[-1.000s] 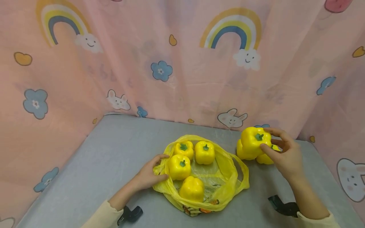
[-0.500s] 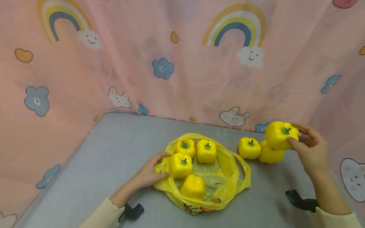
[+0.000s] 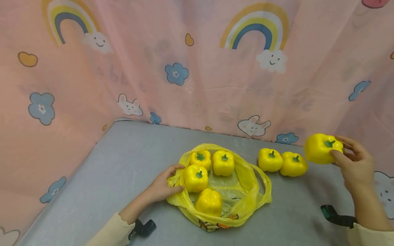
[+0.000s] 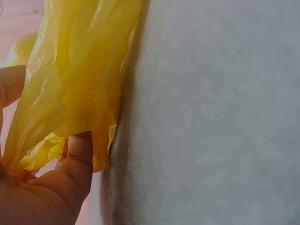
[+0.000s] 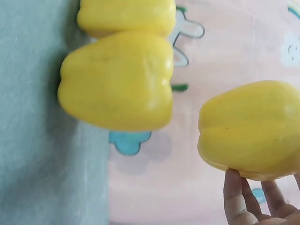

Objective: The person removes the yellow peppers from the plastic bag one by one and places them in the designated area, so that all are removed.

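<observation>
My right hand point(image 3: 358, 167) holds a yellow bell pepper point(image 3: 321, 149) up off the table at the far right, its green stem facing me. In the right wrist view the fingertips lie against the held pepper point(image 5: 251, 131). Two more yellow peppers, one nearer the bag point(image 3: 270, 160) and one beside it point(image 3: 293, 164), stand on the table. My left hand point(image 3: 163, 184) grips the left rim of a yellow plastic bag point(image 3: 246, 218), which lies wide-mouthed with several yellow peppers inside. Thin plastic point(image 4: 89, 70) bunches between thumb and fingers in the left wrist view.
A grey cloth-covered table point(image 3: 117, 167) spreads under everything. Pink patterned curtains point(image 3: 203, 102) enclose its back and sides. Black wrist mounts, one on the left point(image 3: 143, 228) and one on the right point(image 3: 337, 216), stick out near the sleeves. A bag handle loop point(image 3: 267, 186) reaches right.
My right hand has carried its pepper to the right, away from the other two, which now both show fully. The left hand keeps its grip on the bag.
</observation>
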### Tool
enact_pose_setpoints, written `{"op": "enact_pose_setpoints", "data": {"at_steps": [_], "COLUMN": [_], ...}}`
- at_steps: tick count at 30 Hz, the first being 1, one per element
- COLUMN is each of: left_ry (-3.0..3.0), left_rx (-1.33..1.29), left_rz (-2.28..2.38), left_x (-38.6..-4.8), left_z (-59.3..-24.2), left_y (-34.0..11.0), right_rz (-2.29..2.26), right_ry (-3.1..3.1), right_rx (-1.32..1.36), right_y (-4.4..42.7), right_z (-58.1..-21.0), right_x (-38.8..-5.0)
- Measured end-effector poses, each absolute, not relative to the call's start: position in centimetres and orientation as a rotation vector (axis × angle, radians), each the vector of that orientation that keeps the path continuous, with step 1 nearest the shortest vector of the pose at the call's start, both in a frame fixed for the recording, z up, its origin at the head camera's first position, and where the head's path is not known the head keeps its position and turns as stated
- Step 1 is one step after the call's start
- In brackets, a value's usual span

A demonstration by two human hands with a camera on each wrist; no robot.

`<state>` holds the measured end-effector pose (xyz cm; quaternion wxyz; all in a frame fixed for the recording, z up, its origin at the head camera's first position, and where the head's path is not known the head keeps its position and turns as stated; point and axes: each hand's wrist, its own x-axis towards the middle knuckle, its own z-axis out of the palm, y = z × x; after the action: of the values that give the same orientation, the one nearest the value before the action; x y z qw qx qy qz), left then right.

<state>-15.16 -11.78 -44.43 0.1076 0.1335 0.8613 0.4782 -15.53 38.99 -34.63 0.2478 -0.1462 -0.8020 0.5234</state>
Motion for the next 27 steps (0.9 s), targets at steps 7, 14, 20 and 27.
{"op": "enact_pose_setpoints", "data": {"at_steps": [7,14,20,27], "left_ry": [2.544,2.544,2.546,2.550], "left_rx": [0.390,0.405,0.409,0.388], "left_rz": [1.400,1.403,1.404,1.402], "left_x": [-15.1,-15.2,-15.3,-15.2], "left_z": [-44.4,-44.6,-44.8,-44.8], "left_y": [-11.8,-11.8,-11.8,-11.8], "right_rz": [1.412,1.420,1.632,1.677], "right_ry": [-2.212,-2.283,-2.234,-2.281], "right_rx": [-0.463,-0.530,-0.455,-0.379], "right_y": [40.6,41.9,43.1,44.1], "right_z": [-35.8,-37.7,-39.2,-40.8], "right_x": [-15.6,-15.8,-15.7,-15.1]}}
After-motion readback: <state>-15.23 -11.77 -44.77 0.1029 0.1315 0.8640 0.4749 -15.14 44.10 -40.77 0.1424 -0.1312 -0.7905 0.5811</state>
